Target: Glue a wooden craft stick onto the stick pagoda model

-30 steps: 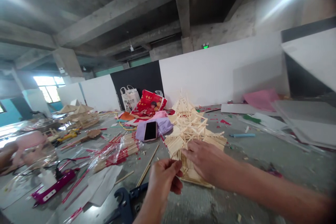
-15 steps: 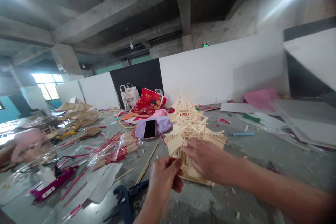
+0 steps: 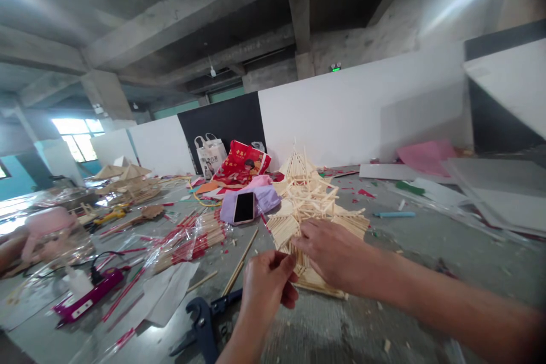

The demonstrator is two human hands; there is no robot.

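Observation:
A tiered model built of thin wooden sticks (image 3: 307,200) stands on the grey floor in front of me. My right hand (image 3: 333,253) rests on its near lower edge, fingers spread over the sticks. My left hand (image 3: 267,290) is curled just left of it, fingertips pinched together against the model's near corner; whether a stick is between them I cannot tell. A bundle of wrapped sticks (image 3: 191,242) lies to the left.
A phone (image 3: 244,207) lies on a purple cloth behind the bundle. Blue pliers (image 3: 205,318) sit below my left hand. A magenta glue gun (image 3: 87,298), loose sticks, red bag (image 3: 241,165), white boards (image 3: 490,193) and another stick model (image 3: 125,182) lie around.
Both hands stay at the model's near edge, with only a slight shift as the view moves a little.

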